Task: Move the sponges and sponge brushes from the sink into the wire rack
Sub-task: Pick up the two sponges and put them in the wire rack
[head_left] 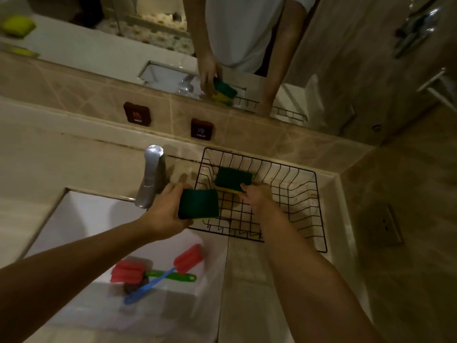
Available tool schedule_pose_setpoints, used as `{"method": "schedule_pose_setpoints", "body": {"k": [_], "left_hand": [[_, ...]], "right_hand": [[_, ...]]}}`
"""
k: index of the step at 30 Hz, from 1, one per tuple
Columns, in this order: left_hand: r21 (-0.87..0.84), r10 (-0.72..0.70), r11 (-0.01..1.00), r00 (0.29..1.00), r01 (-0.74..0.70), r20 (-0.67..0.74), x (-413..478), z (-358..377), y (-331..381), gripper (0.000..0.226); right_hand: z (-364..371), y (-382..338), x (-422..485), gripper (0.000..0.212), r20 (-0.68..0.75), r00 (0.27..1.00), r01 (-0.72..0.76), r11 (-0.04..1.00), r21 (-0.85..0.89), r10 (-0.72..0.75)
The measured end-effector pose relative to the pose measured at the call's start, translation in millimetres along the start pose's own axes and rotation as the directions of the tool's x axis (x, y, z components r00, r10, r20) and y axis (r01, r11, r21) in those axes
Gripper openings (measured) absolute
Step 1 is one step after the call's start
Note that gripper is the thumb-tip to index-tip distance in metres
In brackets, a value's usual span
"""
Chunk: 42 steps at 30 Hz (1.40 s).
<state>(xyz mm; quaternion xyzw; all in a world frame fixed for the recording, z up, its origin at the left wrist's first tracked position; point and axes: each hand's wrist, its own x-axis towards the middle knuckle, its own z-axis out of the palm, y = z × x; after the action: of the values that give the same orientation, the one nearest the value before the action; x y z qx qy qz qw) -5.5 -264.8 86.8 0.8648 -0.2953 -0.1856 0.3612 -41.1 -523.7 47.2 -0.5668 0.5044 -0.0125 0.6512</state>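
Dimly lit washroom, seen from above. A pale stone worktop [247, 280] carries a white sink [81, 219] at its left and a black wire rack [291, 194] at its far right corner, against a tiled back wall with a mirror [148, 45] above. A chrome tap [150, 177] stands at the sink's far edge. Two dark wall plaques, marked HOT [136, 113] and COLD [201, 128], sit on the tiles.

The left hand [165, 214] is closed on a green sponge [198, 203] over the rack's left edge. The right hand [259, 196] reaches inside the rack; its fingers grip a second green-and-yellow sponge [233, 179] near the rack's far left corner. Whether that sponge rests on the wires cannot be told.

Two sponge brushes lie crossed in the sink's near right part: one with a green handle [170, 276], one with a blue handle [148, 288], each with a red foam head. A dark object beneath them is too blurred to identify. The forearms run off the lower edge. The mirror shows the person's torso only in part.

Count: two sponges, two brushes, one rack.
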Motion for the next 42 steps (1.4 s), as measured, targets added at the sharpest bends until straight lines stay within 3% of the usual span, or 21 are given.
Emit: {"method": "schedule_pose_setpoints", "body": {"k": [2,7,10,12,14,16,18,20,22,25,27,30,34,36,38,40,42], "left_hand": [[0.022,-0.008,1.0,1.0,0.008,-0.003,8.9,4.2,-1.2,0.077],[0.033,0.031,0.999,1.0,-0.031,0.004,24.5,15.5,-8.4,0.075],[0.03,0.061,0.998,0.998,-0.061,0.014,28.7,19.3,-8.8,0.077],[0.056,0.071,0.996,0.997,-0.071,0.012,34.6,18.8,-6.3,0.079],[0.057,0.084,0.995,0.996,-0.085,0.016,43.0,18.6,-0.7,0.077],[0.018,0.103,0.995,0.994,-0.103,0.031,53.6,20.5,8.3,0.076],[-0.006,0.108,0.994,0.993,-0.108,0.039,62.4,24.6,16.9,0.079],[-0.002,0.079,0.997,0.997,-0.079,-0.004,65.0,30.0,19.3,0.086],[0.057,0.003,0.998,0.996,0.002,-0.093,60.6,34.8,16.0,0.089],[0.206,-0.053,0.974,0.982,0.09,-0.179,49.6,41.7,4.4,0.078],[0.255,-0.064,0.96,0.979,0.113,-0.192,45.3,46.0,-2.9,0.068],[0.187,-0.095,0.974,0.979,0.129,-0.182,42.6,52.1,-8.1,0.053],[0.11,-0.042,0.992,0.974,0.068,-0.222,32.6,49.1,-13.6,0.028],[0.02,-0.06,0.998,0.977,0.065,-0.204,21.1,45.8,-17.6,0.029],[-0.09,-0.114,0.991,0.978,0.099,-0.174,3.3,43.5,-25.3,0.031],[-0.092,-0.176,0.982,0.974,0.164,-0.142,-20.2,43.4,-39.1,0.033],[-0.047,-0.29,0.957,0.954,0.287,-0.078,-47.7,41.8,-58.5,0.03]], "right_hand": [[6.5,3.3,10.1,0.044,0.016,1.0,-0.021,0.999,0.032,0.021],[12.9,18.3,21.1,0.039,-0.051,0.987,0.125,0.917,-0.379,-0.155],[6.5,15.2,15.4,0.061,-0.014,0.988,0.133,0.886,-0.444,-0.155],[-2.7,14.7,6.6,0.079,0.011,0.983,0.175,0.907,-0.382,-0.184],[-14.6,9.4,-8.8,0.07,0.144,0.963,0.259,0.93,-0.26,-0.228],[-20.7,3.2,-24.6,0.049,0.38,0.909,0.24,0.96,-0.143,-0.171],[-20.5,-2.0,-31.0,0.023,0.461,0.874,0.254,0.952,-0.168,-0.152],[-19.3,-7.7,-27.2,0.019,0.403,0.899,0.249,0.958,-0.14,-0.175],[-21.9,-12.7,-18.3,0.026,0.294,0.949,0.123,0.992,-0.02,-0.112],[-24.4,-20.2,-7.9,0.051,0.188,0.982,-0.018,0.997,0.072,0.004],[-19.3,-21.6,-2.8,0.056,0.171,0.985,-0.047,0.998,0.053,0.037],[-7.4,-19.9,3.6,0.054,0.134,0.989,-0.066,0.997,0.029,0.062],[4.0,-13.0,18.8,0.06,0.076,0.997,0.014,0.999,-0.031,-0.011],[7.7,-10.6,20.4,0.06,-0.001,0.991,0.13,0.949,-0.286,-0.136],[9.7,-10.4,12.6,0.055,-0.037,0.948,0.253,0.818,-0.516,-0.316],[7.8,-12.7,-7.3,0.037,-0.107,0.881,0.344,0.78,-0.523,-0.46],[3.4,-10.7,-41.2,0.018,-0.153,0.862,0.405,0.839,-0.364,-0.482]]}}
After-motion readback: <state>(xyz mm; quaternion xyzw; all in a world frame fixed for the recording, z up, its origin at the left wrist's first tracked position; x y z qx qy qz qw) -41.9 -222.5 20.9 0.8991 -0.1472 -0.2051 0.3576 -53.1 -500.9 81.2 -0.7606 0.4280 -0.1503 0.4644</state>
